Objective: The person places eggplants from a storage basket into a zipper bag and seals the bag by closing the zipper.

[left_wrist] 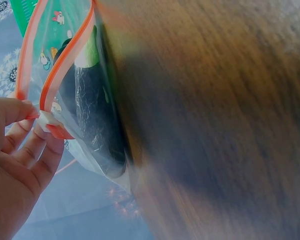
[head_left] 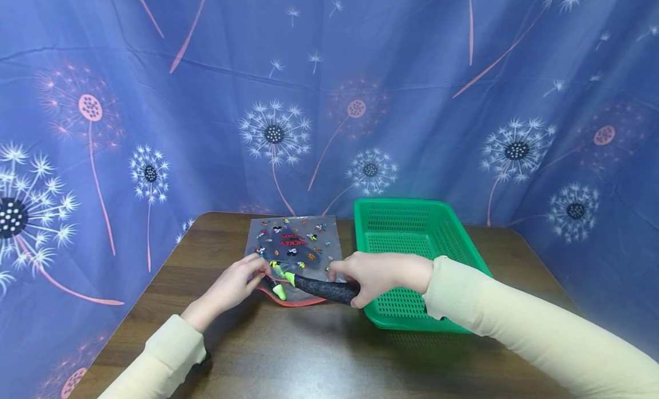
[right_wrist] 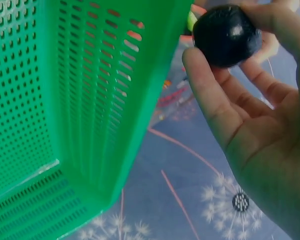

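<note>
My right hand point(head_left: 378, 273) grips a long dark eggplant point(head_left: 321, 287) by its thick end, fingers and thumb round it. Its bright green stem end points left, at the mouth of a clear zip bag point(head_left: 321, 244) printed with cartoon figures. With thumb and fingers, my left hand point(head_left: 234, 281) pinches the bag's orange-red zip edge at the left corner. In the left wrist view, the two zip strips point(left_wrist: 65, 62) stand apart. Inside the bag lies another dark eggplant point(left_wrist: 92, 110) with a green end. The right wrist view shows only the held eggplant's rounded dark end point(right_wrist: 225, 37).
A green perforated plastic basket point(head_left: 407, 202) stands right of the bag, under my right forearm. Both bag and basket rest on a brown wooden table point(head_left: 288, 353). Behind it hangs a blue cloth point(head_left: 319, 55) with dandelion patterns.
</note>
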Motion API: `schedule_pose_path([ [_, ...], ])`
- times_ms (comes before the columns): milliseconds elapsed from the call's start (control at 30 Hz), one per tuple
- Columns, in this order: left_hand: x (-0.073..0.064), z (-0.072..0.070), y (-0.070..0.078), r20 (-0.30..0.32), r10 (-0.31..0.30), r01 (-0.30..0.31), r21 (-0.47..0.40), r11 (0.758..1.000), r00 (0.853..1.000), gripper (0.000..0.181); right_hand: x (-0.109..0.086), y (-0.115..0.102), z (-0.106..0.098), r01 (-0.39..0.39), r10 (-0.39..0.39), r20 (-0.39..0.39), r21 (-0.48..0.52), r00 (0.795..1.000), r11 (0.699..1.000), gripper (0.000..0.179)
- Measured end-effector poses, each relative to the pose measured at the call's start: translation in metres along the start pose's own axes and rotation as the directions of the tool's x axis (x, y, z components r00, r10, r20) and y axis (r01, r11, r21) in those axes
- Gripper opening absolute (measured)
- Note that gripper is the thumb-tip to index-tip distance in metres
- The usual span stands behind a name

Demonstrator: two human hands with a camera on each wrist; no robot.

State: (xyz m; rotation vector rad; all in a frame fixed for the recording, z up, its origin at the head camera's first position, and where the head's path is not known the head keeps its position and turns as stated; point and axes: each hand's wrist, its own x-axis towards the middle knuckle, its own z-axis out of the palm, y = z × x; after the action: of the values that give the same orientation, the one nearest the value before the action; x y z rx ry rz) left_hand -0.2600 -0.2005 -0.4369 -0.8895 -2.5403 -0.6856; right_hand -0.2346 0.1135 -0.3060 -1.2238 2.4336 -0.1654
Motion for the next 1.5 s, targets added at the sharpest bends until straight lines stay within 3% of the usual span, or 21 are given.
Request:
schedule_pose_path([
  [267, 0.001, 0.001, 0.000, -0.022, 0.020, -0.020, 0.004, 1.000, 1.000, 0.024, 0.014, -0.005, 0.012, -0.050, 0.049, -0.011, -0.039, 0.999, 0.998, 0.044],
  [467, 0.001, 0.000, 0.000, -0.012, 0.002, -0.002, -0.003, 1.000, 1.000, 0.023, 0.025, -0.013, 0.014, -0.052, 0.050, -0.024, -0.076, 0.998, 0.996, 0.043],
  [733, 0.001, 0.001, -0.001, -0.028, 0.023, -0.023, -0.004, 1.000, 0.999, 0.023, 0.040, -0.026, 0.018, -0.058, 0.051, -0.051, -0.158, 0.997, 0.986, 0.040],
  [1100, 0.002, 0.002, -0.001, -0.002, 0.013, -0.014, -0.025, 1.000, 1.000, 0.020, 0.061, -0.036, 0.032, -0.172, 0.159, -0.087, -0.170, 0.983, 0.970, 0.039],
  [1333, 0.003, 0.002, 0.000, -0.014, 0.016, -0.017, -0.019, 1.000, 1.000, 0.023, 0.076, -0.041, 0.042, -0.259, 0.246, -0.109, -0.134, 0.963, 0.957, 0.049],
  [1500, 0.003, 0.003, 0.000, -0.007, 0.002, -0.003, -0.020, 1.000, 1.000, 0.022, 0.084, -0.044, 0.048, -0.283, 0.263, -0.131, -0.176, 0.956, 0.943, 0.052],
])
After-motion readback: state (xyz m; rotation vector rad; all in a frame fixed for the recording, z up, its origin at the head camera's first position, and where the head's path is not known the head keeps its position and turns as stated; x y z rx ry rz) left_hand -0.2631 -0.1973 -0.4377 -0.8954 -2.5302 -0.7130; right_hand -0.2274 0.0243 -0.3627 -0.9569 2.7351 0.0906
